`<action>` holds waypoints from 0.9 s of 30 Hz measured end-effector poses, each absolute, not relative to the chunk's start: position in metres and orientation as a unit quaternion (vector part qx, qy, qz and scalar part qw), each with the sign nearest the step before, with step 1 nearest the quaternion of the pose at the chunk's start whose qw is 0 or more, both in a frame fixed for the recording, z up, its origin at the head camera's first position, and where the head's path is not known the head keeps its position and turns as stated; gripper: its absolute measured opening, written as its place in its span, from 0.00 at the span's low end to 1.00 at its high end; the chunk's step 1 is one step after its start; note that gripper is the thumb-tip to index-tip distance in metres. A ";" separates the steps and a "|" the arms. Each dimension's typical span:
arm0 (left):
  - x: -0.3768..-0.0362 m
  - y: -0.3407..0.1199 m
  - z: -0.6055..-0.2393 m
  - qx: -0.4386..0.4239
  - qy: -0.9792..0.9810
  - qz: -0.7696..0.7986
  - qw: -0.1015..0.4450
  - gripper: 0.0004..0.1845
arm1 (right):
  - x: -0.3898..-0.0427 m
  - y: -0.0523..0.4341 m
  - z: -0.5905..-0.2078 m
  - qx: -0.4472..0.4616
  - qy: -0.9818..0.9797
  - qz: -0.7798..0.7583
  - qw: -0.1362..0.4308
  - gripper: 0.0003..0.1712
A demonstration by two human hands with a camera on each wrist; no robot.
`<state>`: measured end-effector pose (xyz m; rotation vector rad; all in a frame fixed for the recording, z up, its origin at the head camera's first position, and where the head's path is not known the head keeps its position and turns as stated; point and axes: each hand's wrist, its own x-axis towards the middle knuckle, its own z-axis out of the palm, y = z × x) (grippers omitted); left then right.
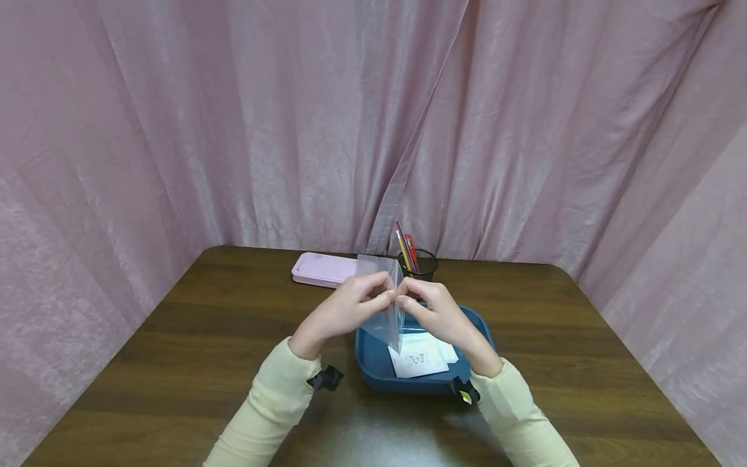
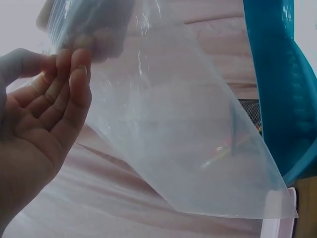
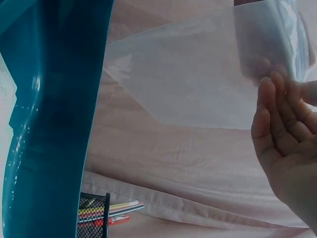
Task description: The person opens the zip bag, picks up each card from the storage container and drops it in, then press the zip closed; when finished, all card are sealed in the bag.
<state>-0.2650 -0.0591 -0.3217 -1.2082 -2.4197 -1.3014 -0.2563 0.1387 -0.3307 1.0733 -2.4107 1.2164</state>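
Observation:
A clear plastic bag hangs upright between both hands, over the blue tray. My left hand pinches one side of it between thumb and fingertips. My right hand pinches the other side, its fingertips close to those of the left. In the left wrist view the bag spreads out see-through, with ridged strips near its upper edge. White paper cards, the front one with a butterfly drawing, lie in the tray below the hands.
A pink pencil case lies at the back of the wooden table, partly behind the bag. Right of it stands a black mesh pen holder with several pencils. Pink curtains enclose the table's back and sides.

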 end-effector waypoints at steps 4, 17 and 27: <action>-0.265 -0.060 -0.318 -0.422 -0.792 -0.435 0.068 0.07 | -0.256 0.140 -0.330 0.380 -0.810 0.430 0.120 0.08; -0.264 -0.055 -0.320 -0.365 -0.816 -0.445 0.056 0.07 | -0.260 0.139 -0.336 0.362 -0.820 0.425 0.130 0.07; -0.261 -0.059 -0.320 -0.345 -0.868 -0.343 0.101 0.05 | -0.261 0.143 -0.337 0.364 -0.847 0.361 0.145 0.04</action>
